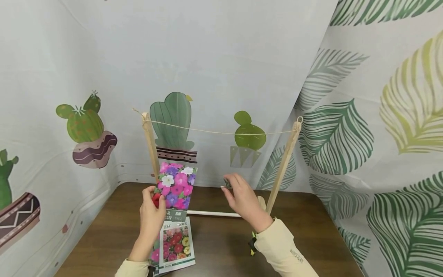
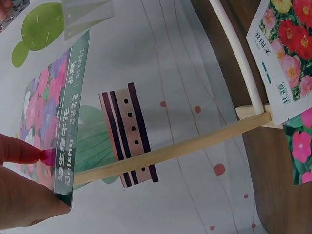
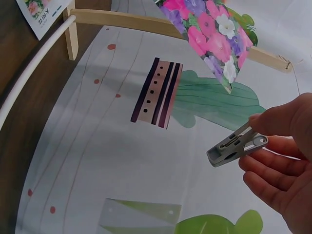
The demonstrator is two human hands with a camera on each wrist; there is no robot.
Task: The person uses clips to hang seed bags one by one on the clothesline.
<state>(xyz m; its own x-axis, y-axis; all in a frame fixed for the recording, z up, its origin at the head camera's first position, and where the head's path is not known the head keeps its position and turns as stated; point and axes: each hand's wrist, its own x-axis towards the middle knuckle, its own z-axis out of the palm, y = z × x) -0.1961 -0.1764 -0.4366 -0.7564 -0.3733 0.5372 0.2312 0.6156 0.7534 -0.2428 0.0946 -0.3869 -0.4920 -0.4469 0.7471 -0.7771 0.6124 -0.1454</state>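
My left hand (image 1: 152, 209) pinches a seed packet (image 1: 176, 186) by its left edge, holding it upright above the table. Pink, purple and white flowers are printed on it, over a dark green band with lettering. Between the thumb and fingers of my right hand (image 1: 243, 198) is a small grey clothespin (image 3: 236, 146), its jaw end pointing away from the palm. A string (image 1: 207, 131) runs between two wooden posts, higher than both hands. Below the left hand, more seed packets lie on the table, the top one (image 1: 177, 246) showing red and yellow flowers.
The wooden posts (image 1: 285, 165) stand left and right, joined low down by a white rod (image 1: 214, 213). On the brown table (image 1: 221, 246), a black and yellow object (image 1: 252, 246) shows beside the right sleeve. A printed cloth (image 1: 221, 57) hangs behind.
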